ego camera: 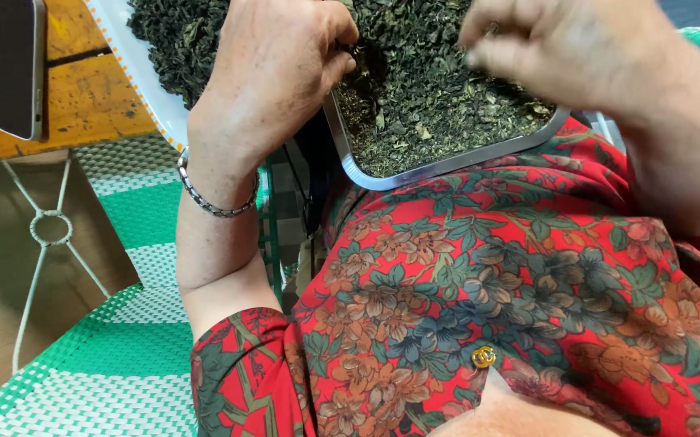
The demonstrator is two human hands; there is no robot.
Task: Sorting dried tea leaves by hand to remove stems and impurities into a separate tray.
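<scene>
Two hands work over the metal tray (447,166) that rests on our lap, and everything here sits relative to that tray. Our left hand (273,69) hangs over the tray's left rim, fingers curled in and pinched at something small among the dried tea leaves (427,73); whether a leaf or a stem is held, we cannot tell. Our right hand (564,48) hovers above the tray's right half, blurred, fingers loosely bunched, and we cannot tell if it holds anything. The leaves fill the tray in a dark heap, with finer crumbs toward the near rim. To sort well, we judge it best to keep both hands low over the tray so nothing drops on the floral blouse (487,299) below it, and to pick with fingertips only. A second white tray (144,73) of leaves lies left of the metal one, with a phone (10,65) farther left on the wooden table (83,97).
</scene>
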